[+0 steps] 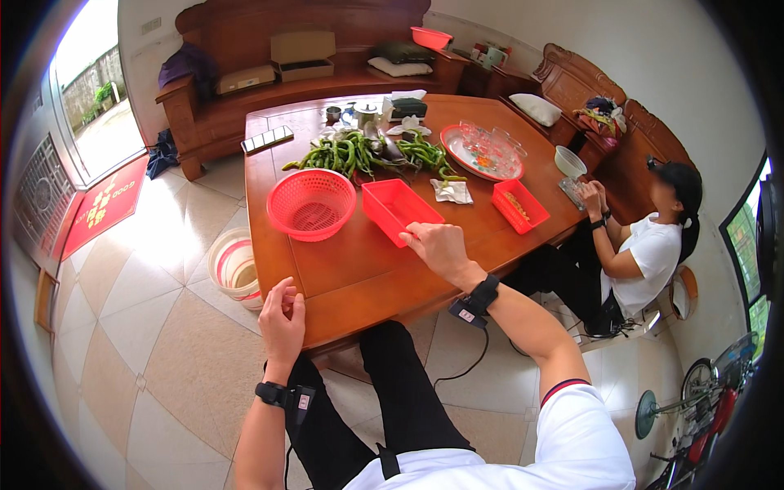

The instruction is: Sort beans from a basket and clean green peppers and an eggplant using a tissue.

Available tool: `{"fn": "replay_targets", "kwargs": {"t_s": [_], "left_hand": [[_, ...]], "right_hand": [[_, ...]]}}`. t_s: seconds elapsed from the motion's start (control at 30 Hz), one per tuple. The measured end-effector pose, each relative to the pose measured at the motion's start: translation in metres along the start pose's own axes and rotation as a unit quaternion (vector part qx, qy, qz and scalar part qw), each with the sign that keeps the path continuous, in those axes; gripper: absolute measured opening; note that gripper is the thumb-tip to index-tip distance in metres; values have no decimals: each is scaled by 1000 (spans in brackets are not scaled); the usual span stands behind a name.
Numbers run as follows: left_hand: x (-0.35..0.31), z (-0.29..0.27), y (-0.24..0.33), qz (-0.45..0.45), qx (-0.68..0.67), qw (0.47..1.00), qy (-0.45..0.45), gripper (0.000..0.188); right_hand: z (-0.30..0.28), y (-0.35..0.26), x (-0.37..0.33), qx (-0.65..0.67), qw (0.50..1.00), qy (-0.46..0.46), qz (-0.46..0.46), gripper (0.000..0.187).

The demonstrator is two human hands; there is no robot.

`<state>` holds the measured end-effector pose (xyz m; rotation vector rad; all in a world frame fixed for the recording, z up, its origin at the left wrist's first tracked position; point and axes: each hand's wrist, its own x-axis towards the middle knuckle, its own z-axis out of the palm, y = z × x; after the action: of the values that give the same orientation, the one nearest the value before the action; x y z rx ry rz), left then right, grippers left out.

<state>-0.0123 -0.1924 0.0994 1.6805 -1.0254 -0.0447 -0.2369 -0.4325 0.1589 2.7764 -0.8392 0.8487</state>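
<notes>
In the head view, the wooden tabletop (367,282) carries a rectangular red basket (400,208), set near the left part of the near edge. The right hand (445,251) reaches in over that edge, its grip pinching the basket's near right corner between thumb and fingers. The left hand (282,322) is by the near left corner of the tabletop, its grip loosely curled and slightly spread, with nothing visible in it. Just left of the basket, toward the left edge, stands a round red colander (314,214) with a perforated wall. Behind both lies a heap of green peppers (347,153), with dark, elongated eggplants (390,151) among them. A crumpled white tissue (452,191) lies to the right of the basket; farther right, close to the near edge, a small red basket (523,228) holds yellowish-brown pieces too small to identify. A round red-rimmed tray (461,163) bearing clear glasses (482,143) stands beyond the tissue, toward the right edge. A smartphone (267,140) lies near the far left corner. At the right end, a seated co-worker (653,253) has both hands by a clear container (572,192), near a pale bowl (569,163). On the floor beside the left edge stands a striped bucket (219,260).
</notes>
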Motion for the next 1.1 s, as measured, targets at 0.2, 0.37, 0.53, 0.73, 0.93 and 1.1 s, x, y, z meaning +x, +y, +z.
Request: {"fn": "replay_targets", "kwargs": {"t_s": [0.2,0.37,0.53,0.73,0.93,1.1], "left_hand": [[1,-3,0,-9,7,1000,-7,31],[1,-2,1,-17,7,1000,-11,32],[1,0,-1,-3,9,1000,-10,31],[1,-5,3,-19,-10,1000,-5,39],[4,-14,17,148,135,967,160,48],[48,-29,48,215,195,956,-36,48]], "right_hand": [[11,-27,23,-61,996,13,-58,49],[34,-48,52,-103,988,-72,-84,73],[53,-64,72,-93,984,-133,-72,54],[61,-75,65,-71,989,-60,-119,17],[39,-98,36,-56,969,-41,-237,7],[22,-123,13,-17,963,-43,-267,19]]}}
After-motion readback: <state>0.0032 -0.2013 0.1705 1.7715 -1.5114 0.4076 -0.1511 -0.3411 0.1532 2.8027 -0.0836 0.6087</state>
